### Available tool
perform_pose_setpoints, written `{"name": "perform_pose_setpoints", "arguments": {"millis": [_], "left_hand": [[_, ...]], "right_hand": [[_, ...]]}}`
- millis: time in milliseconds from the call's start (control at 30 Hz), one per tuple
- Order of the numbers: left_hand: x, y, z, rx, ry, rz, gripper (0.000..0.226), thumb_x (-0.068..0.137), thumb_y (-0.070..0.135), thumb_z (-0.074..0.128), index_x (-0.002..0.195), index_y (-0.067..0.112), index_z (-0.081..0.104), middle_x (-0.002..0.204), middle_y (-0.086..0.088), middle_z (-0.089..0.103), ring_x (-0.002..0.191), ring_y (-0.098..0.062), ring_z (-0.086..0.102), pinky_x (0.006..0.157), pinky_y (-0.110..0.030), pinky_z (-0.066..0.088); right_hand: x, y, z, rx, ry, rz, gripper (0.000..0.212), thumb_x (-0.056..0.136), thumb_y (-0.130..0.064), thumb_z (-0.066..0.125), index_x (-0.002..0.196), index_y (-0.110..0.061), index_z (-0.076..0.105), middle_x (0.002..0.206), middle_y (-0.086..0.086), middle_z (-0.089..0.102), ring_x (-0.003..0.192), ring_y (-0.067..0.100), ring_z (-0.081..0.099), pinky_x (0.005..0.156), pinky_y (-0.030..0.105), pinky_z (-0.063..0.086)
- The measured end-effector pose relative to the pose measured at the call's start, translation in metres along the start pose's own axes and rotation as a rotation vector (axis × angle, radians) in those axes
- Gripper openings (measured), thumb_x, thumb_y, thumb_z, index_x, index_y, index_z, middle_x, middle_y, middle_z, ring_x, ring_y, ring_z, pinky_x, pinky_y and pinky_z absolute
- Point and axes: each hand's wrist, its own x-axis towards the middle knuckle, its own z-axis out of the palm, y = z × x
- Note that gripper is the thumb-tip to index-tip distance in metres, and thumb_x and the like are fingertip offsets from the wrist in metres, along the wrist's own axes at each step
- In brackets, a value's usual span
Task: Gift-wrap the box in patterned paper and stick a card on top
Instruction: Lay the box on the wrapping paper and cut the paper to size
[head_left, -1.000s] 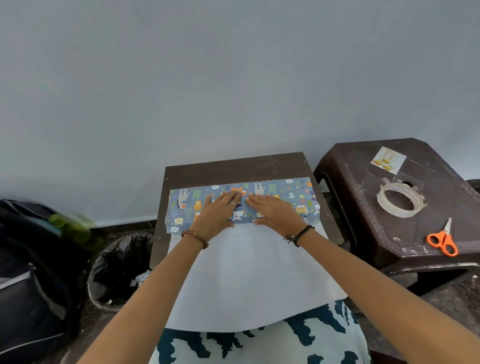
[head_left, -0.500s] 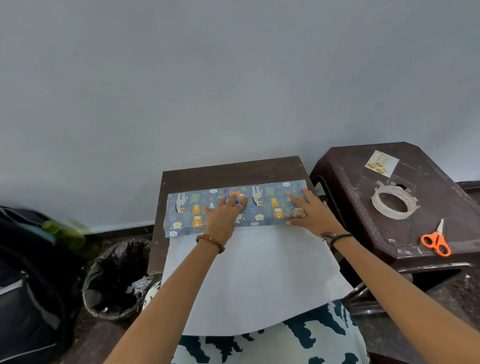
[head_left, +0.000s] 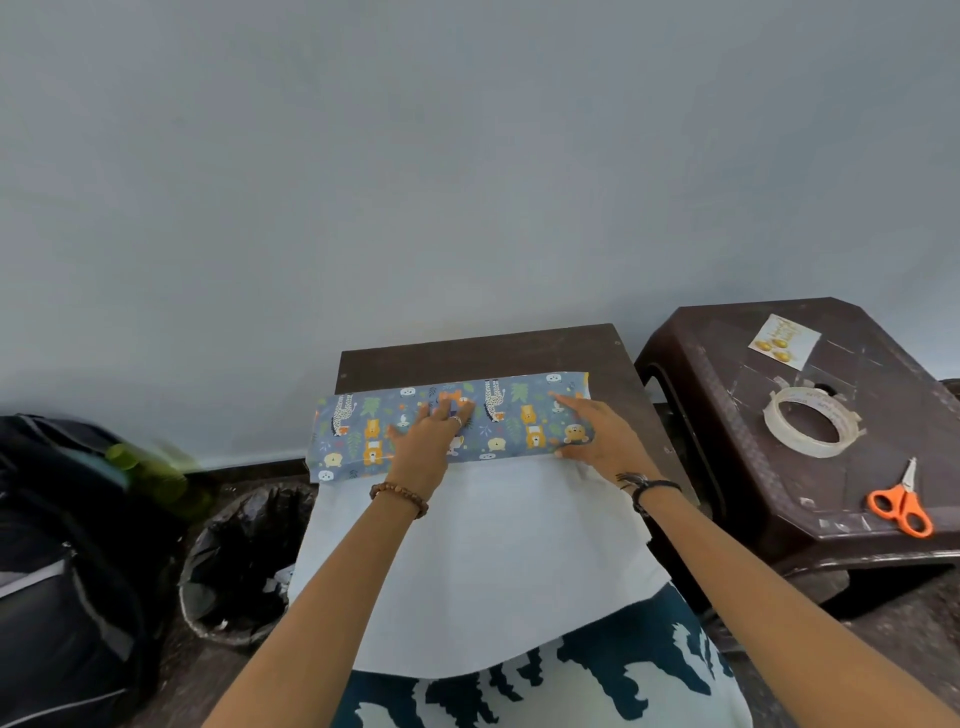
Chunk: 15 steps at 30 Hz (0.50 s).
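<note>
The box is hidden under a fold of blue animal-patterned paper (head_left: 358, 436) on a small dark table (head_left: 467, 353). The paper's white underside (head_left: 498, 551) hangs over the near edge onto my lap. My left hand (head_left: 431, 436) presses flat on the middle of the fold. My right hand (head_left: 597, 436) lies flat at the fold's right end, fingers straight, thumb at the near crease. A small card (head_left: 783, 342) with gold print lies on the brown stool at right.
The brown plastic stool (head_left: 727, 415) at right also holds a clear tape roll (head_left: 810, 428) and orange scissors (head_left: 901, 506). A bin with a black liner (head_left: 239, 561) and a dark backpack (head_left: 62, 571) are on the floor at left. A grey wall rises behind.
My right hand has slid from beside the left hand at the middle to the right end of the fold. The left hand has stayed at the middle.
</note>
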Motion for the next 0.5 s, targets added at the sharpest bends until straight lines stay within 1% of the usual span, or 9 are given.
{"name": "perform_pose_setpoints", "arguments": {"millis": [100, 167, 233, 267, 300, 333, 400, 467, 500], "left_hand": [[0.001, -0.01, 0.002, 0.001, -0.003, -0.019, 0.084, 0.09, -0.003, 0.053, 0.148, 0.032, 0.004, 0.158, -0.001, 0.001, 0.144, -0.031, 0.008, 0.105, -0.067, 0.022], [0.001, -0.013, 0.002, 0.003, -0.014, -0.028, 0.084, 0.09, -0.003, 0.054, 0.148, 0.032, 0.004, 0.158, -0.001, 0.0, 0.144, -0.03, 0.007, 0.105, -0.066, 0.021], [0.001, -0.013, 0.003, 0.004, -0.015, -0.033, 0.083, 0.09, -0.003, 0.053, 0.148, 0.032, 0.004, 0.158, -0.001, 0.0, 0.144, -0.03, 0.008, 0.106, -0.065, 0.02], [0.002, -0.013, 0.003, 0.007, -0.014, -0.032, 0.083, 0.09, -0.002, 0.053, 0.148, 0.032, 0.004, 0.158, -0.001, 0.0, 0.144, -0.03, 0.008, 0.106, -0.065, 0.02], [0.003, -0.014, 0.003, 0.014, -0.013, -0.029, 0.083, 0.091, -0.001, 0.053, 0.148, 0.032, 0.004, 0.158, -0.001, 0.0, 0.144, -0.03, 0.008, 0.106, -0.065, 0.02], [0.003, -0.013, 0.004, 0.023, -0.011, -0.026, 0.082, 0.091, 0.0, 0.053, 0.148, 0.032, 0.003, 0.158, -0.001, 0.0, 0.144, -0.03, 0.008, 0.106, -0.065, 0.021], [0.002, -0.01, 0.003, 0.037, -0.004, -0.033, 0.079, 0.091, -0.002, 0.051, 0.148, 0.029, 0.007, 0.157, -0.002, 0.0, 0.144, -0.03, 0.009, 0.105, -0.066, 0.023], [-0.001, -0.004, 0.0, 0.03, -0.002, -0.063, 0.066, 0.091, -0.004, 0.049, 0.146, 0.021, 0.023, 0.157, -0.004, 0.002, 0.144, -0.031, 0.009, 0.105, -0.065, 0.024], [-0.001, -0.001, 0.0, 0.035, 0.007, -0.066, 0.06, 0.091, -0.004, 0.049, 0.143, 0.018, 0.029, 0.157, -0.005, 0.003, 0.143, -0.031, 0.01, 0.105, -0.064, 0.026]], "right_hand": [[0.009, -0.006, 0.003, -0.02, -0.047, -0.015, 0.073, 0.077, -0.019, 0.073, 0.139, -0.027, 0.037, 0.139, 0.005, 0.042, 0.126, 0.022, 0.043, 0.101, 0.038, 0.039], [0.011, -0.006, 0.003, -0.03, -0.101, -0.005, 0.073, 0.078, -0.028, 0.072, 0.141, -0.029, 0.034, 0.144, 0.005, 0.037, 0.131, 0.024, 0.038, 0.103, 0.038, 0.037], [0.011, -0.012, 0.005, -0.15, -0.076, 0.065, 0.073, 0.079, -0.049, 0.065, 0.142, -0.033, 0.03, 0.152, 0.008, 0.022, 0.138, 0.029, 0.023, 0.109, 0.045, 0.027], [0.01, -0.019, 0.008, -0.27, -0.02, 0.101, 0.074, 0.08, -0.059, 0.056, 0.143, -0.033, 0.028, 0.155, 0.011, 0.012, 0.141, 0.031, 0.013, 0.111, 0.049, 0.018], [0.01, -0.029, 0.014, -0.387, 0.04, 0.108, 0.074, 0.083, -0.063, 0.048, 0.145, -0.028, 0.025, 0.156, 0.013, 0.003, 0.143, 0.032, 0.004, 0.112, 0.051, 0.009], [0.01, -0.042, 0.022, -0.468, 0.087, 0.061, 0.074, 0.087, -0.062, 0.04, 0.146, -0.022, 0.022, 0.156, 0.015, -0.002, 0.143, 0.032, 0.0, 0.112, 0.052, 0.005], [0.007, -0.07, 0.046, -0.482, 0.087, -0.142, 0.066, 0.094, -0.047, 0.038, 0.146, -0.01, 0.02, 0.156, 0.015, 0.001, 0.144, 0.032, 0.002, 0.113, 0.054, 0.007], [0.004, -0.089, 0.074, -0.448, -0.042, -0.284, 0.06, 0.098, -0.032, 0.039, 0.147, -0.006, 0.016, 0.156, 0.012, 0.007, 0.144, 0.028, 0.006, 0.114, 0.054, 0.009], [0.003, -0.092, 0.084, -0.458, -0.101, -0.284, 0.06, 0.099, -0.03, 0.036, 0.148, -0.007, 0.011, 0.156, 0.01, 0.006, 0.144, 0.025, 0.004, 0.115, 0.052, 0.006]]}}
